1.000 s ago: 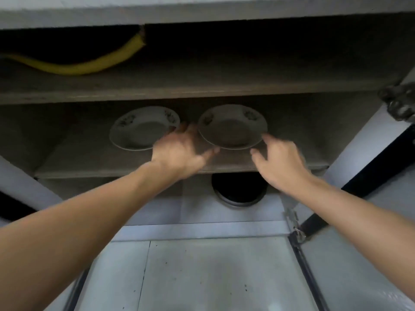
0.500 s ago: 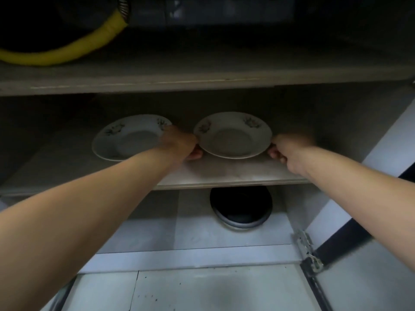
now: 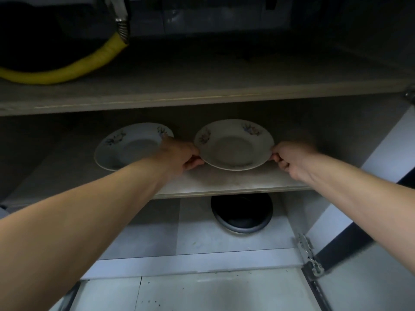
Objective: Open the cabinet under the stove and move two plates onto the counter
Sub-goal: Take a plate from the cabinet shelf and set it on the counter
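Two white plates with flower prints lie side by side on the middle shelf (image 3: 224, 182) of the open cabinet. The right plate (image 3: 233, 144) is gripped on both sides: my left hand (image 3: 182, 156) pinches its left rim and my right hand (image 3: 289, 158) pinches its right rim. It looks tilted slightly up off the shelf. The left plate (image 3: 128, 147) lies flat behind my left wrist, which covers part of its right edge.
A yellow hose (image 3: 67, 70) curls on the upper shelf (image 3: 202, 95). A dark round pan (image 3: 242, 214) sits on the cabinet floor below the plates. The right cabinet door (image 3: 370, 265) stands open, its hinge (image 3: 310, 257) near my right forearm.
Both hands reached in from open and closed on the rims of the right plate. The view has moved closer and lower into the cabinet.
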Tool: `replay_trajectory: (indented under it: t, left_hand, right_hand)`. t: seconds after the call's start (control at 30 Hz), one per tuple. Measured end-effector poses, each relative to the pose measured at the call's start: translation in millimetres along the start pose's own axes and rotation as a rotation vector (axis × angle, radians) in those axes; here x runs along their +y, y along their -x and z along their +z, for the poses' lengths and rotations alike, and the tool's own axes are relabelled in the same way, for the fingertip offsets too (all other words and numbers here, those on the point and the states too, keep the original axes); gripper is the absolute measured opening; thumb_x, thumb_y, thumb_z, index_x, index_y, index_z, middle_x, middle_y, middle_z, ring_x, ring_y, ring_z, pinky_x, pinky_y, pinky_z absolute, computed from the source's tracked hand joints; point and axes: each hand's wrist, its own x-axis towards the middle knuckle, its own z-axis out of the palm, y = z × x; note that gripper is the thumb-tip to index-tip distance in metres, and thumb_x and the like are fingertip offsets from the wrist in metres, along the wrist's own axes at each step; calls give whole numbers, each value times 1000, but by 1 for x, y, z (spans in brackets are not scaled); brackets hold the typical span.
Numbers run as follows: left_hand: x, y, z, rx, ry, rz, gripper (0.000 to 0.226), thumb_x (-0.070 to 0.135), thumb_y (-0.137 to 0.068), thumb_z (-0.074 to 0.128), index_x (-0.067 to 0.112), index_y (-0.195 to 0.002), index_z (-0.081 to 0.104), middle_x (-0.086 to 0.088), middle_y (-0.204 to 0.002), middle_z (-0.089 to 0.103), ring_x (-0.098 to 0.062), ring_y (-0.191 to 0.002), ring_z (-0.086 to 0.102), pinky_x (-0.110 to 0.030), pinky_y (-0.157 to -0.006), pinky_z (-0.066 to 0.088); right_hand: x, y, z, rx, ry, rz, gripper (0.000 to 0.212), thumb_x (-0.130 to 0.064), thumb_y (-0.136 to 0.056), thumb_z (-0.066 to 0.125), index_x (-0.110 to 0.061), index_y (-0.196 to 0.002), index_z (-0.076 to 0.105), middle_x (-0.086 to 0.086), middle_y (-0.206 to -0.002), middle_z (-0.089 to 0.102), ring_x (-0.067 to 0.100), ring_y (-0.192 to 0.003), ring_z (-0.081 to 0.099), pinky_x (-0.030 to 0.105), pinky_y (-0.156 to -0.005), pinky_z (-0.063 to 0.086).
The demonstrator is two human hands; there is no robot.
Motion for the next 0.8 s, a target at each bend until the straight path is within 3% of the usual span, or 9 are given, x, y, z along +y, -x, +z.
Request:
replay_trajectory:
  t: [0.13,0.4,0.5,0.6,0.7,0.8]
  left_hand:
    - [-4,17,-6,-14,20,-16,6,-9,-82,66,-4,-84,63,-20,-79,70,-19,-46,70,-18,-35,49]
    - [-9,86,-24,80,166,-45,17,-19,-73,65,-2,-73,63,-13,-69,68,-19,-41,67,-18,-36,49]
    - [-11,115,-35,147,128,-134,13,-16,-74,65,-5,-66,64,-17,-63,68,-21,-42,68,-17,-37,49]
    - [-14,145,-45,222,70,-222,25,-12,-75,69,2,-54,65,-9,-46,67,-19,-43,65,-21,-45,55]
    - [-18,181,-55,271,63,-267,29,-11,-73,70,7,-51,66,-10,-47,68,-22,-48,68,-21,-48,56]
    - [-17,216,-67,292,61,-275,41,-12,-75,67,10,-41,68,-6,-45,67,-21,-51,69,-21,-50,57]
  right_hand:
    - [3,10,-5,0,-5,13,27,-1,-91,50,-8,-65,52,7,-60,52,8,-44,38,11,-24,19]
    - [10,57,-17,64,54,40,28,4,-85,56,-7,-59,55,11,-58,53,14,-45,41,11,-25,23]
    - [9,88,-25,71,78,68,27,3,-81,62,-5,-56,58,11,-53,52,16,-40,39,12,-26,22]
    - [7,120,-35,72,143,107,23,0,-79,65,-7,-58,64,8,-50,55,15,-40,41,17,-30,28]
    - [3,151,-43,50,171,129,14,0,-79,66,-4,-66,68,5,-50,57,14,-44,46,24,-42,37]
    - [-2,179,-49,40,175,133,23,0,-79,66,-14,-60,66,3,-52,60,11,-44,51,20,-43,40]
